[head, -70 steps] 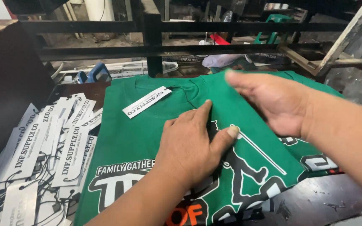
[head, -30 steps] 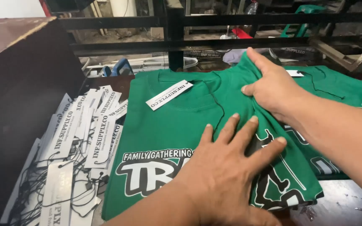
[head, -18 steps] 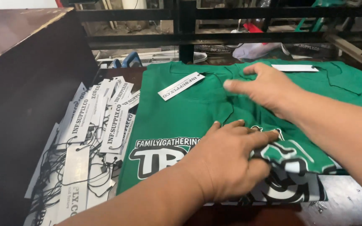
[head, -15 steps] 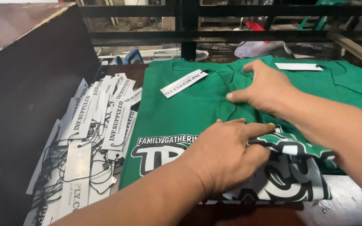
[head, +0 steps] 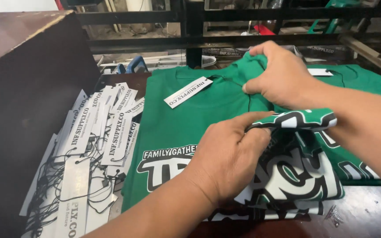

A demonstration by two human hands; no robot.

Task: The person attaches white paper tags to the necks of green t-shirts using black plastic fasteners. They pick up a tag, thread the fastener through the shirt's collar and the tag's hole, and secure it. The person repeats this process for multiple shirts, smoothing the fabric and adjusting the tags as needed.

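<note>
Where a dark board wall (head: 27, 110) closes off the left, white card hang tags on black strings (head: 89, 141) crowd the dark desk (head: 358, 216); beside them, the left hand (head: 225, 158) pinches the folded green printed cotton T-shirt (head: 190, 119), and the right hand (head: 283, 75) grips its cloth near a white rectangular neck tag (head: 188, 91).

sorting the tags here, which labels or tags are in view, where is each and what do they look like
Hang tag: on the green shirt near its collar, white rectangle, dark print.
Second tag: on the far shirt beyond the right hand, white.
Tag pile: left of the shirt, white strips with black strings.
</note>
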